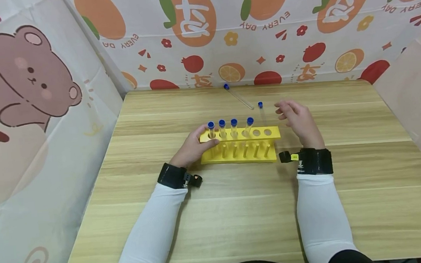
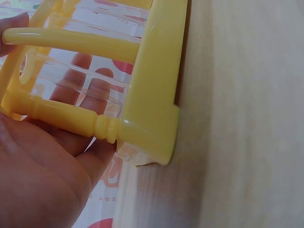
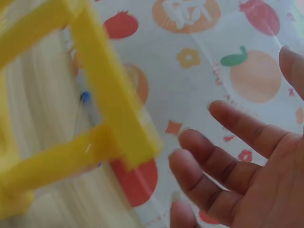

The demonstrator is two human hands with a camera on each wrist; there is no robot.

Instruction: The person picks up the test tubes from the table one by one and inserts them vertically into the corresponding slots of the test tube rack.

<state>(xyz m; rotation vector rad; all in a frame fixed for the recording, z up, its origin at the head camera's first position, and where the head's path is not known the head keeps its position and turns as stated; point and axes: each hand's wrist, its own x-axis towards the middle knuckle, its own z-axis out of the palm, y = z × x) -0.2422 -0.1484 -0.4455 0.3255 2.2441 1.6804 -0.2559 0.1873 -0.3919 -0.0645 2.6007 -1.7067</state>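
A yellow test tube rack (image 1: 237, 160) stands on the table with several blue-capped test tubes (image 1: 234, 122) in its left and middle holes. Its two rightmost holes hold no tube. My left hand (image 1: 190, 149) grips the rack's left end, thumb at the front and fingers behind; the left wrist view shows those fingers through the yellow posts (image 2: 61, 114). Off the rack's right end, my right hand (image 1: 302, 125) is held up with nothing in it. Its fingers (image 3: 228, 166) are spread and relaxed, apart from the rack.
Behind the rack, a blue-capped tube (image 1: 240, 98) lies aslant near the table's (image 1: 367, 201) back edge. Another capped tube (image 1: 261, 105) lies to its right, partly behind the rack. A fruit-printed curtain (image 1: 234, 58) hangs along the back edge.
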